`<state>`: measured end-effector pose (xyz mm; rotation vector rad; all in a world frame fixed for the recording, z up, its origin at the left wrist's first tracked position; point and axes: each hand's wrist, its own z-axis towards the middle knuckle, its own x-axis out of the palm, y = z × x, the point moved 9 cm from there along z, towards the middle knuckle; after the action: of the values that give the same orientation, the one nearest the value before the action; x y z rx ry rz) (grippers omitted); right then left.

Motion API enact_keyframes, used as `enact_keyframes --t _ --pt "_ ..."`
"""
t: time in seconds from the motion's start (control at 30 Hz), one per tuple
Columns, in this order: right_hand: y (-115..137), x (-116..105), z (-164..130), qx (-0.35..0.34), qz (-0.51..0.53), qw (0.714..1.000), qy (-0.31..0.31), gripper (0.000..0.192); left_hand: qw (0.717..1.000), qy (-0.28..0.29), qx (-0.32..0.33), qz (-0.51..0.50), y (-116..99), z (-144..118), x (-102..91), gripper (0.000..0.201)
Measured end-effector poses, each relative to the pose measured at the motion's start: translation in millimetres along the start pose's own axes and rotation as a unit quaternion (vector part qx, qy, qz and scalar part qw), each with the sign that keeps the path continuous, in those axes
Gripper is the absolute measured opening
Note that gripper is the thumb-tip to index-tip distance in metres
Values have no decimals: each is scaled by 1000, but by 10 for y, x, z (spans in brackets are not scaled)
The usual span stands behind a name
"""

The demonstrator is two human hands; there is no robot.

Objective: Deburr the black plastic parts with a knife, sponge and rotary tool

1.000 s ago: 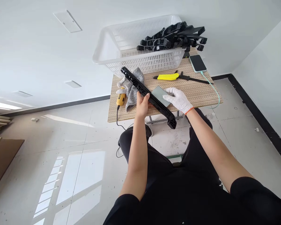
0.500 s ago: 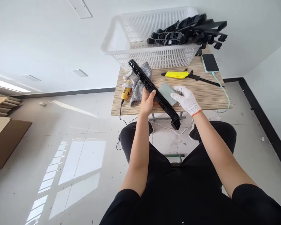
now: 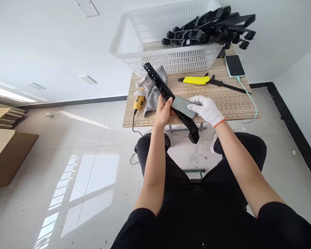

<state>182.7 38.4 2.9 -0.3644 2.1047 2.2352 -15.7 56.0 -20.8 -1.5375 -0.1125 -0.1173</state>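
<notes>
At the table's left edge a yellow tool (image 3: 139,100) lies beside a grey cloth (image 3: 153,92). The bare left hand (image 3: 162,112) is closed around the middle of a long black plastic part (image 3: 171,102), which runs slantwise from far left to near right, its near end past the table (image 3: 223,100) edge. The gloved right hand (image 3: 206,109) presses a grey block (image 3: 182,106) onto the part, just right of the left hand's grip. Farther right lie a yellow knife (image 3: 196,80) and a phone (image 3: 234,65).

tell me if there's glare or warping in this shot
Head view: bright window reflection glares off the glossy floor at lower left; wide-angle warping tilts the table and bends the walls; the black part and gloved right hand stay sharp.
</notes>
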Motion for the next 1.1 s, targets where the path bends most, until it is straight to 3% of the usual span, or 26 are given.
enact_keyframes --t 0.07,0.2,0.33,0.47,0.63,0.77,0.9,1.03,1.1 --pt "2 -66 -14 7 23 999 -36 39 1000 8 -5 5 10 8 9 54" --pt "21 10 -29 8 37 999 7 35 1000 21 -19 8 35 21 12 53" --pt "18 -71 -13 -12 28 999 -45 34 1000 19 -6 -3 37 38 3 49" --pt "11 12 -6 -12 3 1000 -3 32 1000 8 -9 0 24 28 13 51" --pt "34 -181 -59 0 13 994 -110 33 1000 16 -21 4 3 11 34 52" --pt "82 -100 -60 -22 -14 997 -67 31 1000 22 -1 6 -15 3 24 49" --pt "23 -133 -54 -2 -4 996 -85 30 1000 19 -2 4 -8 -8 22 49" --pt "49 -42 -71 1 -8 1000 -23 31 1000 15 1 8 -38 -26 32 49" --pt "49 -109 -89 13 -13 998 -53 33 1000 19 -5 5 -39 -31 45 50"
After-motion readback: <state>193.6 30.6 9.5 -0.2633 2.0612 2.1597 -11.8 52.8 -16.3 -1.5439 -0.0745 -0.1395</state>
